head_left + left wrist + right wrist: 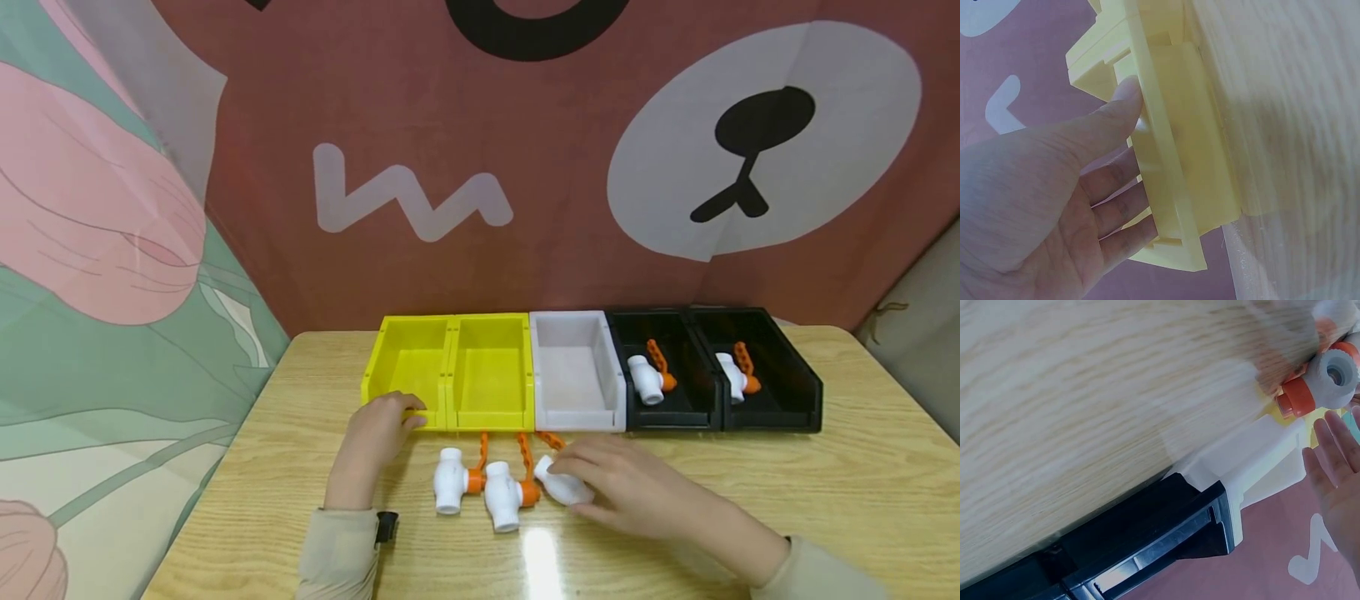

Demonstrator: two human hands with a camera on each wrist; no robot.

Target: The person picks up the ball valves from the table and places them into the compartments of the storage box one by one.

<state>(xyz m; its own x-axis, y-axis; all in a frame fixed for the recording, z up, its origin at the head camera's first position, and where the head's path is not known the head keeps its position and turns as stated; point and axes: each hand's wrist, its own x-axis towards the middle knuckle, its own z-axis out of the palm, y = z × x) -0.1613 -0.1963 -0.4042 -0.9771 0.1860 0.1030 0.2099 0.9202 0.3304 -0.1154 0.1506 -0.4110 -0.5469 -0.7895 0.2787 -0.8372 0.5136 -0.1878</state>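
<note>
In the head view my right hand (pixel 622 483) has its fingers around the right end of a white plastic ball valve (pixel 561 483), which lies tilted with its orange handle pointing back. The right wrist view shows straight fingers of that hand close beside the valve's round opening (pixel 1336 375); its thumb is out of sight there. Two more white ball valves, a left one (pixel 449 482) and a middle one (pixel 502 498), lie on the table with orange handles. My left hand (pixel 381 429) rests over the front rim of the leftmost yellow bin (pixel 1200 156), fingertips inside.
Beside the leftmost bin stand a second yellow bin (pixel 491 375), a white bin (pixel 573 375) and two black bins. Each black bin holds one ball valve, the left (pixel 647 380) and the right (pixel 732 377). A printed cloth (pixel 555 250) hangs behind the wooden table (pixel 862 467).
</note>
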